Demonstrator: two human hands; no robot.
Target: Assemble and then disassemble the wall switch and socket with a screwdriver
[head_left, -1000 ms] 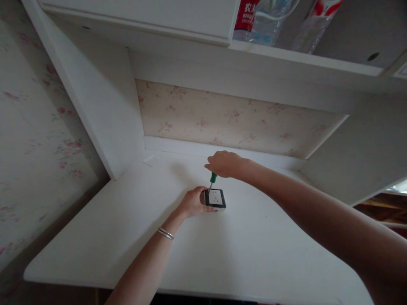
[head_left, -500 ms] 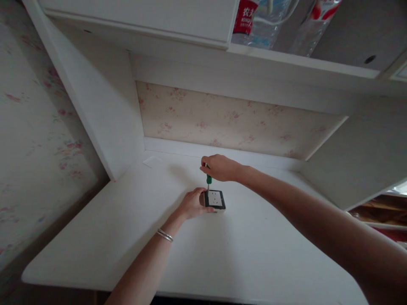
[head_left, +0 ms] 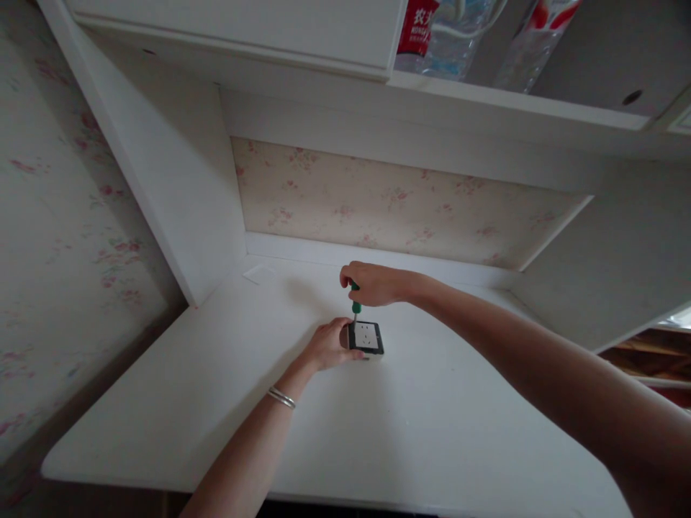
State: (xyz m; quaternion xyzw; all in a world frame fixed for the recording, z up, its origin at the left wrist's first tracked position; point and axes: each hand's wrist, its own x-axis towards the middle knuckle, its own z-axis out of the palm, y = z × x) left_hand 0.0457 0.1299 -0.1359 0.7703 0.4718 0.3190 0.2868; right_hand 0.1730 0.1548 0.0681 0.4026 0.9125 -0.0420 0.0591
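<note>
A wall socket (head_left: 367,335) with a white face and a black frame, set on a pale box, rests on the white desk. My left hand (head_left: 330,345) grips it from the left, thumb at the near side and fingers at the far side. Above it, my right hand (head_left: 372,283) is closed round the green handle of a screwdriver (head_left: 356,306). The screwdriver stands nearly upright, its tip down at the left edge of the black frame. Whether the tip sits in a screw is too small to tell.
On the desk (head_left: 458,432), a thin, pale, flat frame (head_left: 260,275) lies at the back left. Overhead, a shelf (head_left: 512,101) holds plastic bottles (head_left: 532,43). White side panels (head_left: 178,194) bound the desk, and floral wallpaper covers the walls.
My right hand's fingers and wrist have turned slightly on the screwdriver handle. The socket and my left hand keep their places, while the view shifts a little.
</note>
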